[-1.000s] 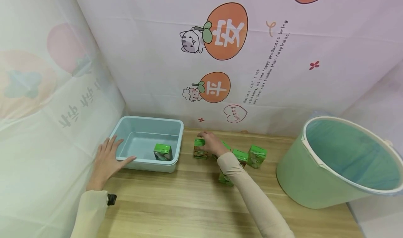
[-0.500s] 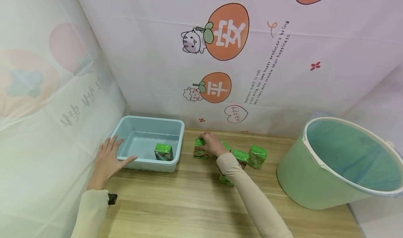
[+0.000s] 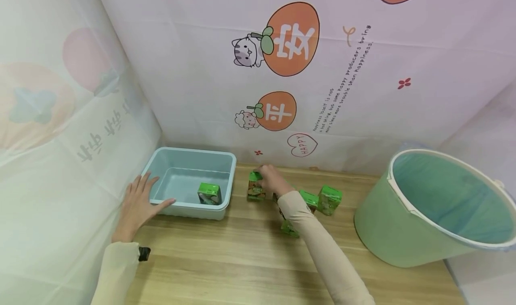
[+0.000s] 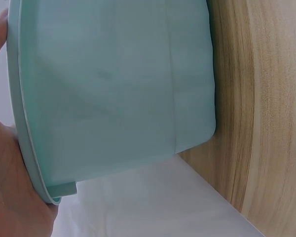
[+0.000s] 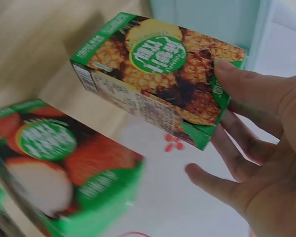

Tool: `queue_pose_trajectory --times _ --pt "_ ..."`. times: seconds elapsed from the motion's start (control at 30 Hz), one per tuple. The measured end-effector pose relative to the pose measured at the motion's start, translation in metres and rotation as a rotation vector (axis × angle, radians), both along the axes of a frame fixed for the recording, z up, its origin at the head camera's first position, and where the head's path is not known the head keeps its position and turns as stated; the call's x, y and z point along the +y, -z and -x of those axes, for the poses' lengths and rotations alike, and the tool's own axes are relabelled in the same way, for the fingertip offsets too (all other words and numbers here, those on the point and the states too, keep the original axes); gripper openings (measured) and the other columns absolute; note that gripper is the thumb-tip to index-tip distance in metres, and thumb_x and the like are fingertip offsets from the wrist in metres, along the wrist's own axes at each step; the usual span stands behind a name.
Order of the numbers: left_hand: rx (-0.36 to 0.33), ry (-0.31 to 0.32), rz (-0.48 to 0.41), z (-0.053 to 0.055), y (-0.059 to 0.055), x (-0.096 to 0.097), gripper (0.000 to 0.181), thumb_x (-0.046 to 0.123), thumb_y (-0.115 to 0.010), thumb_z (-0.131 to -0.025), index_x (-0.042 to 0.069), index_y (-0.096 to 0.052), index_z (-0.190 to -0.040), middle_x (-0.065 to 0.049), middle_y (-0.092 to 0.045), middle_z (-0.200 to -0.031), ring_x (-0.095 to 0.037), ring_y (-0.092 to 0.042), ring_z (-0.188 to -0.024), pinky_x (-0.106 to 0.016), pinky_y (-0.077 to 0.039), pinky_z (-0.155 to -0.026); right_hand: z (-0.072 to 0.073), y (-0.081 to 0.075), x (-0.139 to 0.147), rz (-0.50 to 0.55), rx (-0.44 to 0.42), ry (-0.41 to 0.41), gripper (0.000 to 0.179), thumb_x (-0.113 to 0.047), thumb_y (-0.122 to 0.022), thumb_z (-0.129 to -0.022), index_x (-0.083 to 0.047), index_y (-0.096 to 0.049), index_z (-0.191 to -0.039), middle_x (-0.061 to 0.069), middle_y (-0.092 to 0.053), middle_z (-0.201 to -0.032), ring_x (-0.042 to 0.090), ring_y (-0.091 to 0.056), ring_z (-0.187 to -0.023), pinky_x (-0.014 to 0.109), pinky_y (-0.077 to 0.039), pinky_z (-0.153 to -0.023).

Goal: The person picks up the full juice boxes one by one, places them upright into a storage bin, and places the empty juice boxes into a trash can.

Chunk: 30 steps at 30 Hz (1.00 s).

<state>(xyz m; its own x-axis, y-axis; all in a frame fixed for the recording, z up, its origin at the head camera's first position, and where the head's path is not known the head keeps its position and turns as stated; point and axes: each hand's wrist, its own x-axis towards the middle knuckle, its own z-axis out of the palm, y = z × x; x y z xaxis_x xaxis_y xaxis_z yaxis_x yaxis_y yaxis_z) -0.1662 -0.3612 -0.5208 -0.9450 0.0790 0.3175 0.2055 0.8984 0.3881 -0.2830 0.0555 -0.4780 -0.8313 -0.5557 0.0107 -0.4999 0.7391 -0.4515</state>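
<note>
My right hand pinches the end of a small green-topped juice carton between thumb and fingers. In the right wrist view this juice carton has pineapple pictures on its face and is held tilted. Close by is a blurred second carton with red fruit on it. My left hand rests on the left front corner of a light blue plastic bin, fingers spread over the rim. The left wrist view shows the outer wall of the bin. One green carton stands inside.
Right of the bin, partly hidden by my right forearm, are several more cartons, among them a front carton and a rightmost carton. A large green bucket stands at the right. Printed cloth walls enclose the wooden table.
My right hand has closed on the pineapple carton and raised it slightly. The left hand and the bin have stayed in place.
</note>
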Motion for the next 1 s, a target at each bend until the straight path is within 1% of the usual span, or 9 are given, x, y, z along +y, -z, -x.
queue_pose_trajectory --times 0.13,0.23,0.37,0.5,0.57,0.77,0.87,1.0 --pt "0.0 -0.001 0.008 0.001 0.0 0.0 0.097 0.062 -0.077 -0.087 -0.004 -0.047 -0.152 -0.032 -0.03 -0.165 -0.057 -0.022 -0.151 -0.072 -0.012 -0.123 0.002 -0.017 0.0 0.004 0.027 -0.008 0.042 0.002 -0.08 -0.092 0.012 -0.067 -0.131 0.029 -0.068 -0.128 0.041 -0.067 -0.116 0.047 -0.057 -0.101" --pt "-0.001 -0.002 0.01 0.001 -0.001 0.0 0.098 0.063 -0.077 -0.087 -0.004 -0.047 -0.152 -0.032 -0.03 -0.165 -0.058 -0.022 -0.151 -0.072 -0.012 -0.123 0.003 -0.032 0.001 0.032 0.038 -0.013 0.043 0.002 -0.079 -0.093 0.012 -0.065 -0.133 0.031 -0.064 -0.134 0.042 -0.065 -0.122 0.046 -0.057 -0.102" --pt "0.001 -0.002 0.006 0.001 0.0 0.0 0.098 0.063 -0.077 -0.087 -0.004 -0.047 -0.152 -0.032 -0.03 -0.165 -0.057 -0.022 -0.151 -0.072 -0.011 -0.123 0.003 -0.051 -0.001 0.057 0.062 -0.024 0.047 0.0 -0.077 -0.096 0.011 -0.062 -0.139 0.029 -0.063 -0.136 0.04 -0.064 -0.124 0.043 -0.056 -0.104" --pt "-0.001 -0.002 0.009 0.001 0.002 -0.001 0.098 0.063 -0.076 -0.087 -0.004 -0.047 -0.152 -0.032 -0.03 -0.165 -0.057 -0.022 -0.151 -0.072 -0.011 -0.123 0.001 -0.068 -0.006 0.078 0.074 -0.031 0.046 -0.003 -0.075 -0.098 0.011 -0.061 -0.14 0.026 -0.064 -0.131 0.038 -0.064 -0.121 0.043 -0.056 -0.104" --pt "-0.003 -0.004 0.008 0.001 0.002 -0.001 0.098 0.063 -0.076 -0.087 -0.004 -0.047 -0.152 -0.032 -0.03 -0.165 -0.057 -0.022 -0.151 -0.071 -0.011 -0.123 0.0 -0.075 -0.009 0.086 0.089 -0.041 0.045 -0.004 -0.074 -0.099 0.011 -0.062 -0.14 0.025 -0.064 -0.13 0.037 -0.064 -0.119 0.043 -0.056 -0.102" --pt "-0.006 -0.001 0.01 0.003 0.004 -0.002 0.098 0.065 -0.076 -0.087 -0.003 -0.047 -0.152 -0.031 -0.029 -0.166 -0.056 -0.022 -0.151 -0.071 -0.012 -0.123 -0.005 -0.092 -0.022 0.108 0.156 -0.065 0.043 -0.007 -0.073 -0.1 0.009 -0.063 -0.139 0.023 -0.065 -0.127 0.031 -0.062 -0.106 0.04 -0.056 -0.089" --pt "-0.004 0.0 0.016 0.003 0.003 -0.002 0.099 0.065 -0.075 -0.087 -0.003 -0.047 -0.152 -0.031 -0.029 -0.166 -0.056 -0.022 -0.151 -0.072 -0.013 -0.123 -0.007 -0.102 -0.031 0.127 0.18 -0.068 0.042 -0.009 -0.072 -0.101 0.009 -0.063 -0.139 0.022 -0.065 -0.128 0.03 -0.061 -0.105 0.039 -0.055 -0.087" --pt "-0.006 -0.002 0.007 0.002 0.002 -0.002 0.099 0.064 -0.076 -0.086 -0.004 -0.046 -0.152 -0.032 -0.029 -0.166 -0.057 -0.021 -0.152 -0.072 -0.012 -0.123 -0.008 -0.113 -0.043 0.146 0.189 -0.085 0.042 -0.009 -0.071 -0.102 0.009 -0.063 -0.14 0.023 -0.064 -0.131 0.03 -0.06 -0.106 0.039 -0.055 -0.088"
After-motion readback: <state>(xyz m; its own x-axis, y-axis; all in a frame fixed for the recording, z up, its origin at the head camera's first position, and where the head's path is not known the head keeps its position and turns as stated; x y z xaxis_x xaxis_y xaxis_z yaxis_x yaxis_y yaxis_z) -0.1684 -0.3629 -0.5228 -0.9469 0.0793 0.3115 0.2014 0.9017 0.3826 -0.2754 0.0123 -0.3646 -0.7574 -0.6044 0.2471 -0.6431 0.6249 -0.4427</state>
